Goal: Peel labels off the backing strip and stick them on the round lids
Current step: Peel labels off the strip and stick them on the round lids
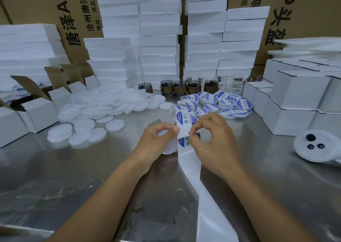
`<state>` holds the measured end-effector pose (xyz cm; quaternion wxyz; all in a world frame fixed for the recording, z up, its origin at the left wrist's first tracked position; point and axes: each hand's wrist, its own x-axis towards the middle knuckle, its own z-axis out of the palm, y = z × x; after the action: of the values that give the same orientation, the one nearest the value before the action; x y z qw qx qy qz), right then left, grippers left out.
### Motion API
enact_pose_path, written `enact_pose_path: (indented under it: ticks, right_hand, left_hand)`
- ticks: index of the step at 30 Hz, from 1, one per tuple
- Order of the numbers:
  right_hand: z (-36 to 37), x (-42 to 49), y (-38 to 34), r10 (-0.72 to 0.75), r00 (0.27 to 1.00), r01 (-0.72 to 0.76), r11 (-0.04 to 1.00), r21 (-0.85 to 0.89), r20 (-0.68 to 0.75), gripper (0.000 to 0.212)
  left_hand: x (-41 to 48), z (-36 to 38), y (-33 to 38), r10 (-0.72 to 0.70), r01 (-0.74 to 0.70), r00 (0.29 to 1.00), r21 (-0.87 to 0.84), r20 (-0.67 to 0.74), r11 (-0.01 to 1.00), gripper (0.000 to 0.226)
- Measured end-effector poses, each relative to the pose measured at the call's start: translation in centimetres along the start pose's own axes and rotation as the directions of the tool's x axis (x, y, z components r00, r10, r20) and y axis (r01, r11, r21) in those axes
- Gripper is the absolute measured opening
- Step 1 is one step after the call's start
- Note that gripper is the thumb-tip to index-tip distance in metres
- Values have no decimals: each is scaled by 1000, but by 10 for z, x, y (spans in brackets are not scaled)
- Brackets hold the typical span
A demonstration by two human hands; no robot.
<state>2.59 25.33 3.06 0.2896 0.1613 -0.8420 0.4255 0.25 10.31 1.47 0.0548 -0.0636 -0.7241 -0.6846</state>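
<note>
A white backing strip (190, 168) runs from the table's near edge up between my hands, with blue-and-white round labels on its far part. My left hand (156, 140) holds a plain white round lid (168, 150) and pinches the strip's left edge. My right hand (214, 138) pinches the edge of a label (185, 140) on the strip. A heap of unlabelled white lids (103, 110) lies to the left. Labelled lids (227, 103) are piled at the right rear.
The steel table (73, 177) carries white cartons (295, 101) on the right and open cartons (36, 110) on the left. Foam blocks (158, 38) are stacked behind. Small jars (184, 86) line the back. A white round device (315, 145) lies at right.
</note>
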Motion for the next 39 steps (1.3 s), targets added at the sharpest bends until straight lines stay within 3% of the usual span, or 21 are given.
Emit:
enact_pose_path:
  ticks: [3, 5, 10, 12, 14, 20, 27, 35, 39]
  right_hand:
    - [-1, 4, -1, 132, 991, -123, 972, 201, -35, 33]
    - [-5, 8, 0, 254, 967, -227, 892, 390, -17, 35]
    - [-16, 17, 3, 501, 864, -345, 524, 779, 46, 23]
    - [-18, 19, 2, 520, 844, -352, 357, 865, 129, 23]
    - [-20, 19, 1, 517, 830, -385, 262, 885, 208, 25]
    - [-22, 18, -3, 491, 820, -425, 176, 888, 294, 25]
    - [-20, 18, -4, 486, 817, -428, 151, 891, 310, 23]
    - [-22, 16, -5, 428, 821, -421, 7, 907, 378, 13]
    - [-22, 14, -10, 346, 841, -421, -65, 905, 416, 16]
  left_hand:
    - [1, 0, -1, -4, 4, 1000, 20, -19, 1000, 19]
    - [2, 0, -2, 2, -1, 1000, 25, -23, 1000, 19]
    - [3, -1, -4, 27, -25, 998, 36, -49, 999, 21]
    - [3, -1, -5, 44, -41, 997, 51, -64, 998, 15]
    - [3, -2, -5, 64, -59, 991, 46, -119, 997, 11]
    - [10, -10, -3, 63, -82, 918, -34, -391, 996, 16]
    - [10, -17, 8, 94, -195, 864, -155, -495, 969, 9]
    - [3, -15, 20, 30, -146, 977, -557, -212, 818, 7]
    - [3, -9, 19, 0, 0, 1000, -585, 0, 811, 24]
